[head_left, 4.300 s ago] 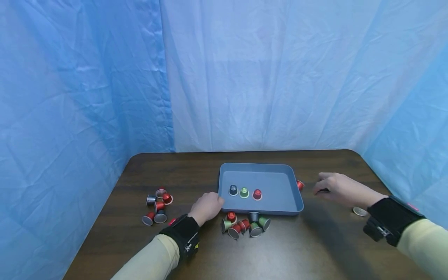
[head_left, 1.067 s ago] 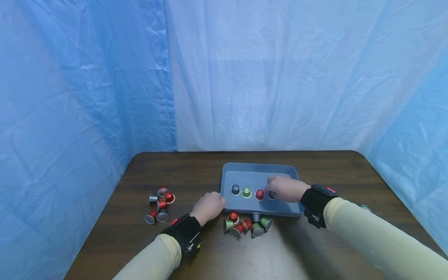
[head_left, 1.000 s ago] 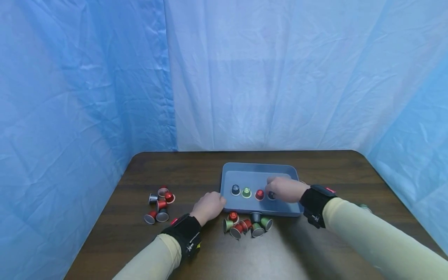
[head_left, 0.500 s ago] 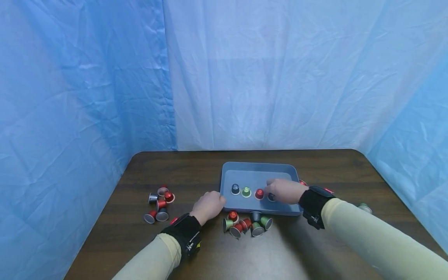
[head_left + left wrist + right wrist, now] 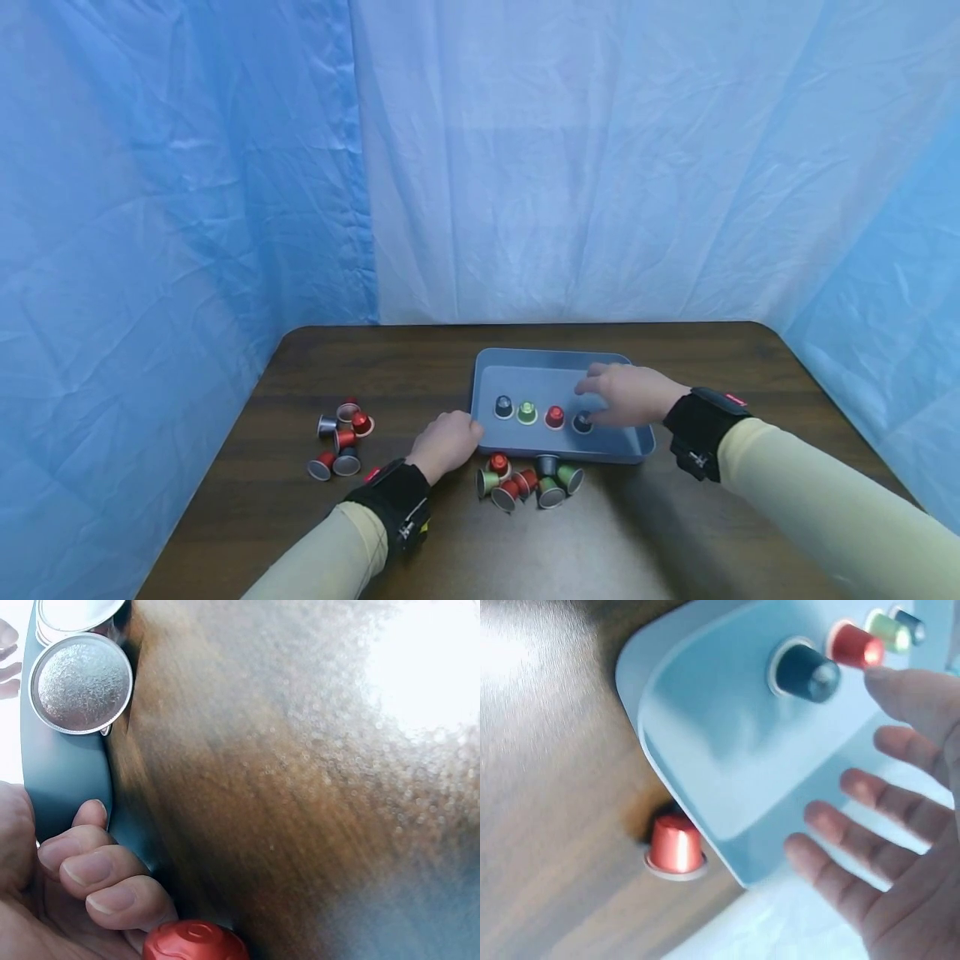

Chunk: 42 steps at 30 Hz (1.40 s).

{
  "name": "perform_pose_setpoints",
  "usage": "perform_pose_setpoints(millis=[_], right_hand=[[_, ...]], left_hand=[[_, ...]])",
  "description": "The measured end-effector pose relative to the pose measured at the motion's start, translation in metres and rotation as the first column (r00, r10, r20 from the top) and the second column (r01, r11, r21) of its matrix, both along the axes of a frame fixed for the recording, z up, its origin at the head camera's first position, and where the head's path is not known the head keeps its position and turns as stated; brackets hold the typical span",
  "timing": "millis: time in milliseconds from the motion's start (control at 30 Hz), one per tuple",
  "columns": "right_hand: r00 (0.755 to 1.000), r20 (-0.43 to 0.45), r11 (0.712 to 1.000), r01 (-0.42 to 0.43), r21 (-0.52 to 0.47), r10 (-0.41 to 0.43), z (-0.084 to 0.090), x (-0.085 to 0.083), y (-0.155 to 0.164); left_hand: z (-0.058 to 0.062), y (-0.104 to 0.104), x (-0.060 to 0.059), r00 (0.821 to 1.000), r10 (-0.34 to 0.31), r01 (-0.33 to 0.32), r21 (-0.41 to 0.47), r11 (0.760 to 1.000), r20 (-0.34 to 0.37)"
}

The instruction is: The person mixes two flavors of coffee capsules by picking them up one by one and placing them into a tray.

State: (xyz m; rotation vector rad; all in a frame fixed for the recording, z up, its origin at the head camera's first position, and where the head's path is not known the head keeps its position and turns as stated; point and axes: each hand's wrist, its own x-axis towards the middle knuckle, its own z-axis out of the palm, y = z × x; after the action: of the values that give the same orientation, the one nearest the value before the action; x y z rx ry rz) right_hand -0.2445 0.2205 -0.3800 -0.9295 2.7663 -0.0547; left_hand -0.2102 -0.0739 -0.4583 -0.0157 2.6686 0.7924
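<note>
On the blue-grey tray (image 5: 551, 383) four-cornered and shallow, coffee capsules stand rim-down in a row: a dark blue capsule (image 5: 503, 407), a green capsule (image 5: 527, 412), a red capsule (image 5: 554, 417) and, rightmost, another dark blue capsule (image 5: 807, 673). My right hand (image 5: 628, 393) hovers over the tray's right part, fingers spread and holding nothing, its thumb close by the rightmost capsule. My left hand (image 5: 447, 442) grips the tray's front left corner; in the left wrist view its fingers (image 5: 112, 896) curl at the tray's edge, close to a red capsule (image 5: 196, 943).
Several red, green and dark capsules (image 5: 525, 482) lie heaped against the tray's front edge. To the left is another pile of capsules (image 5: 343, 439). A lone red capsule (image 5: 675, 846) stands beside the tray's right side. Blue sheets (image 5: 600, 167) hang behind the dark wooden table (image 5: 420, 367).
From the table on the right, my right hand moved to the tray, where a dark blue capsule now ends the row. It has since let go, spread its fingers and lifted rightward. Left hand stays.
</note>
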Motion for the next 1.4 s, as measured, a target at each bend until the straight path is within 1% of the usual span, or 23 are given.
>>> perform_pose_setpoints(millis=[33, 267, 333, 567, 867, 1100, 1400], right_hand=[[1.0, -0.006, 1.0, -0.001, 0.004, 0.001, 0.003, 0.0, 0.001], [0.998, -0.007, 0.998, 0.059, 0.038, -0.059, 0.021, 0.002, 0.012], [0.998, -0.023, 0.998, 0.057, 0.041, -0.056, 0.025, 0.002, 0.016], [0.997, -0.045, 0.998, 0.062, 0.018, -0.061, 0.041, 0.007, 0.031], [0.991, -0.074, 0.994, 0.106, -0.023, -0.107, 0.059, 0.012, 0.06], [0.989, -0.085, 0.993, 0.117, -0.025, -0.118, 0.06, 0.012, 0.09], [0.983, -0.061, 0.985, 0.17, -0.036, -0.172, 0.052, 0.008, 0.128]], left_hand=[[0.0, 0.0, 0.0, 1.0, 0.0, 0.0, -0.004, 1.0, -0.002], [0.0, 0.0, -0.002, 1.0, 0.004, -0.005, -0.03, 1.0, -0.006], [0.0, -0.001, -0.002, 1.0, 0.004, -0.004, -0.029, 1.0, -0.008], [-0.002, -0.004, -0.002, 1.0, 0.007, -0.007, -0.022, 1.0, 0.006], [-0.001, -0.006, -0.001, 1.0, 0.003, -0.003, -0.007, 1.0, -0.009], [-0.001, -0.005, -0.001, 1.0, 0.001, -0.001, -0.012, 1.0, -0.014], [0.002, -0.004, -0.001, 1.0, 0.001, -0.001, -0.014, 1.0, -0.015]])
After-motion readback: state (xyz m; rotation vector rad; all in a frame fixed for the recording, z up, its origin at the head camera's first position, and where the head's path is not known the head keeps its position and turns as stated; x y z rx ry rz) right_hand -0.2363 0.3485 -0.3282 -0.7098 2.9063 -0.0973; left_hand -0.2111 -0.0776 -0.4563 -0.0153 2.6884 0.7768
